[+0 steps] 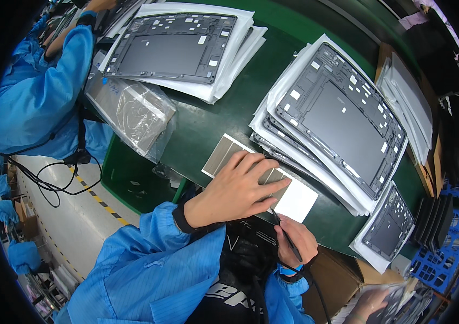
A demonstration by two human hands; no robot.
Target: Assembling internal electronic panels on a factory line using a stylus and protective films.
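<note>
Sticker sheet: white backing with grey-brown strips, flat on green surface, long axis running upper left to lower right. Left hand: palm down on sheet, fingers spread, released, grasping nothing. Right hand: below sheet's lower edge, fingers clenched around thin dark tool, tip toward sheet. Stack of dark frames: right, on white sleeves.

Green workbench carrying: white sheet with grey strips lying at near edge, stack of dark tablet frames on white sleeves sitting right of it, second such stack sitting far left, clear plastic bag hanging over left edge, small dark frame lying near right.
</note>
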